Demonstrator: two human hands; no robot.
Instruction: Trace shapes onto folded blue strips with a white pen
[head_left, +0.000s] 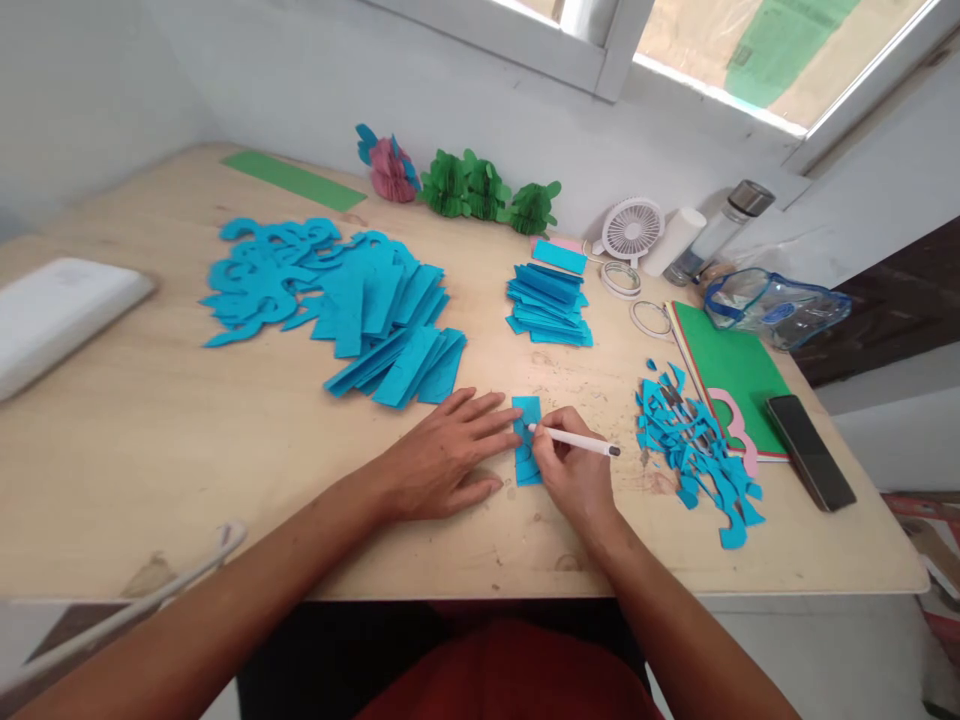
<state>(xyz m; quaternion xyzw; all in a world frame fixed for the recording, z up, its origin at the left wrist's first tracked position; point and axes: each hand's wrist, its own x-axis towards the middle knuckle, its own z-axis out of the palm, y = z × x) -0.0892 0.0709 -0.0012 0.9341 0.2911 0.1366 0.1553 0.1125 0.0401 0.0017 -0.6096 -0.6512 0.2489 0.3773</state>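
Note:
A small blue paper strip [526, 465] lies upright on the wooden table between my hands, with faint lines on it. My left hand [446, 455] rests flat with fingers spread, its fingertips at the strip's left edge. In my right hand [574, 470] is a white pen [581, 439], its tip on the strip. Left of centre, folded blue strips [409, 365] lie beside a heap of curvy blue cut-outs [262, 270]. Another stack of blue strips [547, 305] sits beyond the strip. Blue scraps [694, 435] are piled on the right.
Along the back stand pink [391, 170] and green paper pieces [465, 187], a small fan [632, 230], tape rolls [621, 279] and a bottle [720, 232]. On the right are a green folder [731, 365], a phone [810, 452] and a clear pouch [780, 308]. A white device [67, 310] is far left.

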